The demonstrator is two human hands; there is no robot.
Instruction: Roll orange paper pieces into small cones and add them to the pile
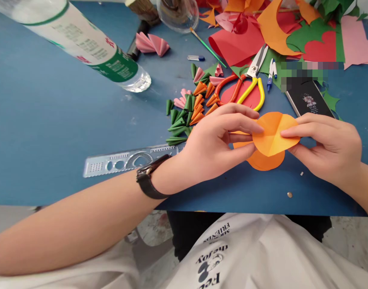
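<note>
Between my two hands is an orange paper circle (274, 138) with a crease across its middle. My left hand (223, 140) pinches its left edge, and my right hand (325, 142) grips the right edge between thumb and fingers. Beneath it, more orange paper (266, 161) with a rounded edge lies on the table. Just beyond my left hand are several small rolled paper cones in orange (198, 109), green (179, 122) and pink (184, 96). Scissors (253, 72) with one red and one yellow handle lie partly open behind my hands.
A clear plastic ruler (112, 165) lies left of my left wrist. A large water bottle (90, 44) is at the upper left. A phone (310, 98) and a blue-white pen (271, 74) lie beyond my right hand. Coloured paper scraps (238, 44) and a thin green brush (208, 46) cover the back.
</note>
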